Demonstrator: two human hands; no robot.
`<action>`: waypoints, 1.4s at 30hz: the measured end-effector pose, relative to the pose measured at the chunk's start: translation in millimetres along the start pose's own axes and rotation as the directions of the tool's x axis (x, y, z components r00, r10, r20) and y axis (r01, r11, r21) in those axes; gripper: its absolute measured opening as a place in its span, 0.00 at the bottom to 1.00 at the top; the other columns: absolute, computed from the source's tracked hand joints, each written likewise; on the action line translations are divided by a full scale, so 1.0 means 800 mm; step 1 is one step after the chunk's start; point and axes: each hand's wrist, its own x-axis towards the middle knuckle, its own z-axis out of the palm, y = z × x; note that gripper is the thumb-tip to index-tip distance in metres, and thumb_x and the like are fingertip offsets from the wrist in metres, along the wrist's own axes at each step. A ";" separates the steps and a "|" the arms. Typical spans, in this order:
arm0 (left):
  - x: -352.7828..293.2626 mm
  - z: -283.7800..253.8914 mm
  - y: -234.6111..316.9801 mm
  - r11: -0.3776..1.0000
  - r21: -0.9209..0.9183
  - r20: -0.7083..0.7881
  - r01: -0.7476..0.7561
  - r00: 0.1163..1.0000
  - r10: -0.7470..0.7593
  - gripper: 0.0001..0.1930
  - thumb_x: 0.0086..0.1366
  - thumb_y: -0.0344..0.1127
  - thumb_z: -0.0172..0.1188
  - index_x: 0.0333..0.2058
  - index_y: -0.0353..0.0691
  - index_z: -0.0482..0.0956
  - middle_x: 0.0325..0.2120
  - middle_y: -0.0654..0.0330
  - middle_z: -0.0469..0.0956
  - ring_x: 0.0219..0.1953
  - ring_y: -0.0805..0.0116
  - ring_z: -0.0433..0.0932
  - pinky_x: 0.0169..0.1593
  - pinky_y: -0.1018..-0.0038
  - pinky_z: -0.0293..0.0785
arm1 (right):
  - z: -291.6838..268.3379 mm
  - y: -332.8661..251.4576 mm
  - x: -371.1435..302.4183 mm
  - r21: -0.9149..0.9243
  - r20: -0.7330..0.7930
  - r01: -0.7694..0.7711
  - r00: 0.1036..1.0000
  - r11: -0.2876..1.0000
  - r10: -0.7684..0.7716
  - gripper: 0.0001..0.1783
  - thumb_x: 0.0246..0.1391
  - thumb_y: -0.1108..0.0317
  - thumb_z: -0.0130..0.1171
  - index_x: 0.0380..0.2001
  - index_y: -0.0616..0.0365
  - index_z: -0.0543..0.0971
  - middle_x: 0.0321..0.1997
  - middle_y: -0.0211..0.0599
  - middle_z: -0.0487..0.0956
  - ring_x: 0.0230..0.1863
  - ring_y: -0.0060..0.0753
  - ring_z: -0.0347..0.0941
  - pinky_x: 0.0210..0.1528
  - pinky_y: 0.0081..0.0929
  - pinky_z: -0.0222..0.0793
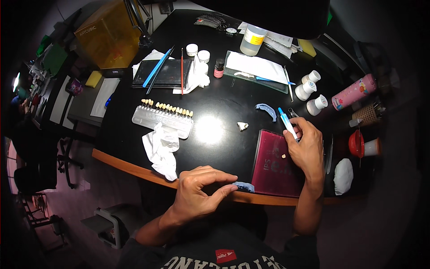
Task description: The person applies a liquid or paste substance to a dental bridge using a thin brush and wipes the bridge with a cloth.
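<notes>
My right hand, at the right of the desk, pinches a slim white syringe-like tube with a blue tip between thumb and fingers. Below it lies a dark red flat case with a small tooth-coloured piece on top. At the front edge, my left hand has thumb and index fingertips at the left end of a blue-grey curved dental impression piece, apparently gripping it. Another blue-grey curved impression piece rests beyond the case. A small off-white lump sits mid-desk.
At left are a tooth shade guide, crumpled white tissue and a dark palette with brushes. Farther back stand a clear bottle and a glass slab. White jars and a pink flask line the right.
</notes>
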 end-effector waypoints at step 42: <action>0.002 0.003 0.007 0.999 -0.012 -0.021 0.035 0.999 -0.035 0.05 0.55 0.24 0.76 0.32 0.37 0.90 0.22 0.60 0.86 0.23 0.74 0.81 0.31 0.77 0.71 | 0.000 0.001 0.001 0.000 0.010 0.002 1.000 1.000 -0.002 0.15 0.55 0.70 0.69 0.45 0.65 0.84 0.31 0.47 0.80 0.31 0.45 0.79 0.38 0.42 0.74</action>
